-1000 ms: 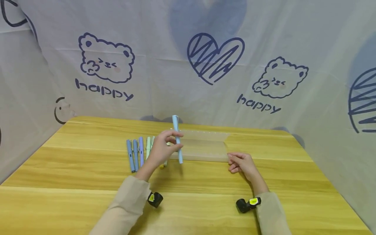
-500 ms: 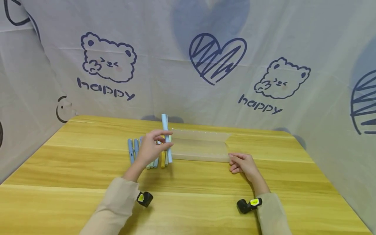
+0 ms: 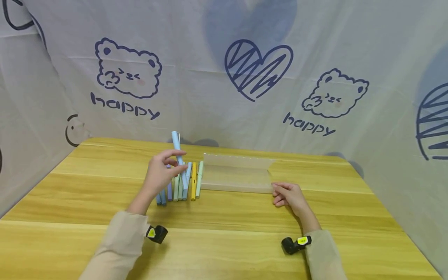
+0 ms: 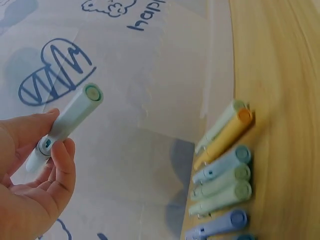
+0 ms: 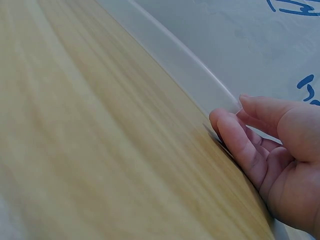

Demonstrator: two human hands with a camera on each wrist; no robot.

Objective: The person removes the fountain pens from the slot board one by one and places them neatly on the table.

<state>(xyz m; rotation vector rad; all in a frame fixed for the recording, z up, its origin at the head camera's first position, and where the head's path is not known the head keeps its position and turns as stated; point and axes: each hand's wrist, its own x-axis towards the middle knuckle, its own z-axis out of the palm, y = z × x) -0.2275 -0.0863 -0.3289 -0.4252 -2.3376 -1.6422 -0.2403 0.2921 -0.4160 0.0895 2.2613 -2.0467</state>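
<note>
My left hand [image 3: 158, 172] pinches a light blue capped pen [image 3: 176, 140] between thumb and fingers, holding it nearly upright above a row of pens. In the left wrist view this pen [image 4: 75, 116] points its round end toward the camera. Below it the row includes a yellow pen [image 3: 194, 182], a pale green pen [image 3: 199, 179] at the right end and a purple pen [image 3: 169, 193], partly hidden by the hand. My right hand [image 3: 289, 197] pinches the near right corner of a translucent plastic tray [image 3: 238, 187]; the right wrist view shows fingertips at the tray's edge [image 5: 200, 80].
The wooden table [image 3: 224, 241] runs back to a pale cloth backdrop [image 3: 196, 97] printed with bears and hearts. The tray lies just right of the pens. A black wrist camera [image 3: 157, 234] is on the left wrist, another camera [image 3: 292, 244] on the right.
My left hand has moved left with the light blue pen, from beside the tray to over the row of pens. The right hand stays at the tray's corner.
</note>
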